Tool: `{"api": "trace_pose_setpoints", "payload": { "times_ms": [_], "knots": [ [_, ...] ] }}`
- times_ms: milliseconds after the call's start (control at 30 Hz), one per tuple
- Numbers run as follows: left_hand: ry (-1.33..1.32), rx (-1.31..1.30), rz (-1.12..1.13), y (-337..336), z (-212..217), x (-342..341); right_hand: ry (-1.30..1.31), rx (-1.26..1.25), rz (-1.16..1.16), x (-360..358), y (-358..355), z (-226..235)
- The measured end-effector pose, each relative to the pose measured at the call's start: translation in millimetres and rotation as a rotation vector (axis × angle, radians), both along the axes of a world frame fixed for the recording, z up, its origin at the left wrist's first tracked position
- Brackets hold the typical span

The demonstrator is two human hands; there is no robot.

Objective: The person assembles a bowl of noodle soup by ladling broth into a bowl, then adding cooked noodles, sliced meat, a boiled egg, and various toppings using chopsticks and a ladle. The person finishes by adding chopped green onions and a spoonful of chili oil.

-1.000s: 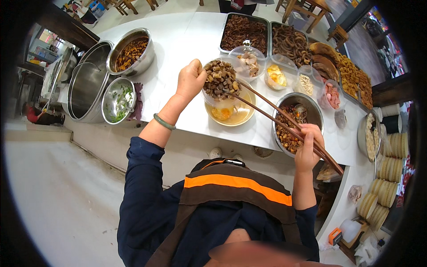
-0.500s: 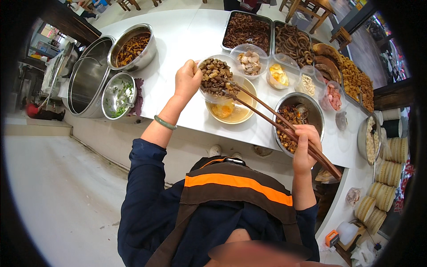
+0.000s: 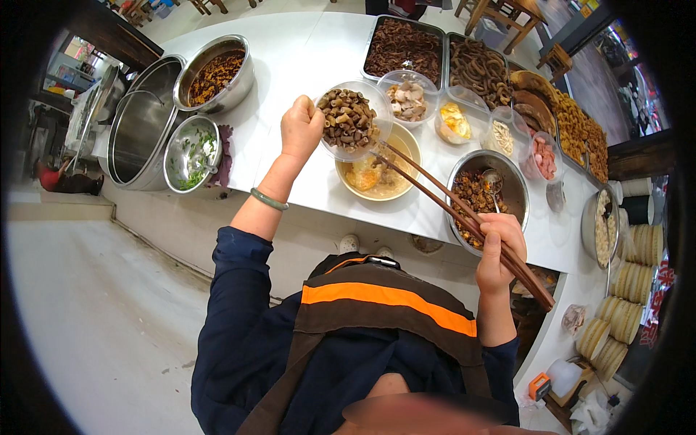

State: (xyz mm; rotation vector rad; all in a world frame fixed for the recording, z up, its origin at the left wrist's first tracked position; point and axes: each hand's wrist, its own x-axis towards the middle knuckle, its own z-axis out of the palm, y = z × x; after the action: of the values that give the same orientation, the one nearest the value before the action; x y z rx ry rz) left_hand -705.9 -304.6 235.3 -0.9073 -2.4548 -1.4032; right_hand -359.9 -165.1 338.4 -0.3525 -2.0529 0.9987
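Note:
My left hand [image 3: 301,130], a green bangle on its wrist, is closed on the rim of a clear plastic tub [image 3: 378,109]. Short brown tube-shaped food pieces [image 3: 346,119] fill much of the tub, which is held above the far left side of a cream bowl [image 3: 414,151]. Broth with a yellowish piece like fried egg [image 3: 362,174] shows in that bowl. Long brown wooden chopsticks [image 3: 428,187] are gripped in my right hand [image 3: 502,250]. Their tips are near the tub's lower right rim, above the bowl, with no food visible between them.
Steel trays of dark shredded food [image 3: 402,47] and brown coiled food [image 3: 478,69] line the far right. Clear tubs, one with egg [image 3: 455,123], stand before them. A steel bowl with a spoon [image 3: 493,181] is near my right hand. Steel pots [image 3: 141,138] stand left.
My left hand and the tub have shifted slightly left. The chopstick tips, earlier at the pieces on the tub's right side, are now just outside its rim over the bowl.

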Motion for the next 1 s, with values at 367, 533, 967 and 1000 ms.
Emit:
{"api": "trace_pose_setpoints", "payload": {
  "times_ms": [367,533,967,1000],
  "knots": [
    [-0.216,0.199,0.023,-13.5,-3.9,-13.5,0.202,-0.164,-0.1,31.9,14.2,-9.4],
    [-0.518,0.412,-0.012,-30.5,-4.2,-20.4,0.273,-0.257,-0.107,47.8,25.7,-15.6],
    [-0.583,0.512,0.017,-65.1,11.9,17.9,0.209,-0.322,-0.095,66.0,34.2,-36.0],
    [-0.573,0.508,0.02,-67.0,11.4,21.3,0.194,-0.335,-0.095,66.9,35.2,-37.4]
  ]
}}
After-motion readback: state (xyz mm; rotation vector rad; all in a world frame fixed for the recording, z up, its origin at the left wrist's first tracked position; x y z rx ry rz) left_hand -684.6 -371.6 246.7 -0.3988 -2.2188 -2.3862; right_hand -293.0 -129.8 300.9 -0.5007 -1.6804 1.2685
